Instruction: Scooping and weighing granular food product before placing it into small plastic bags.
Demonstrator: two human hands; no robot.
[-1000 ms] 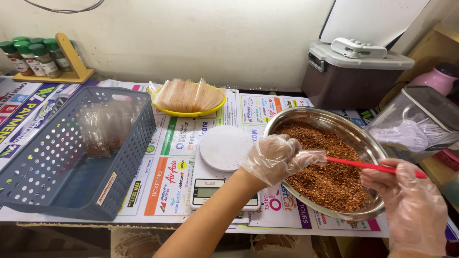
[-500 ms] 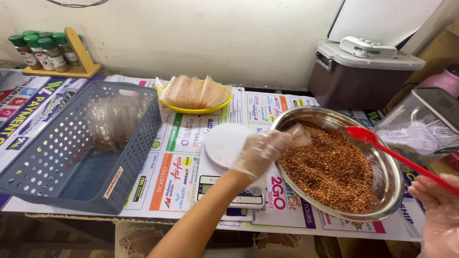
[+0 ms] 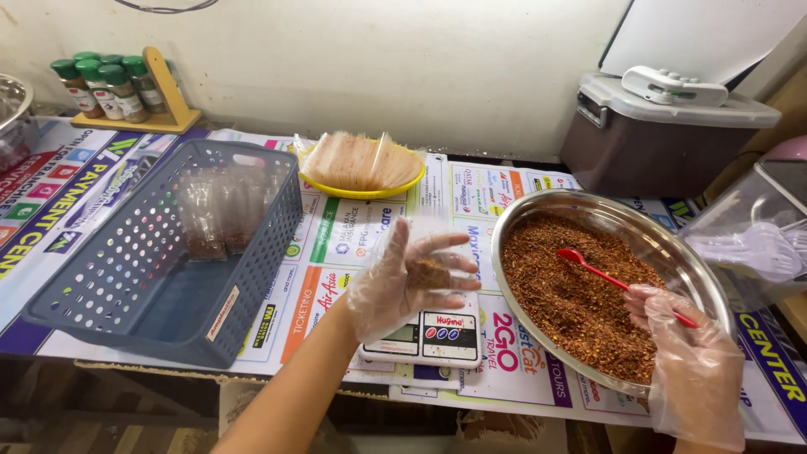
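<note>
My left hand (image 3: 403, 282) has risen over the scale (image 3: 424, 332), fingers loosely open around a small bag (image 3: 429, 273) now holding spice. My right hand (image 3: 685, 353), closed on the red spoon (image 3: 618, 282), has dipped it back in the bowl (image 3: 698, 269): a portion looks loaded.

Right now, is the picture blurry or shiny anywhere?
Head view: mostly sharp and evenly lit; the metal bowl rim glints, the left hand and right hand wear see-through gloves that look hazy, and the blue basket casts only a soft shadow.
</note>
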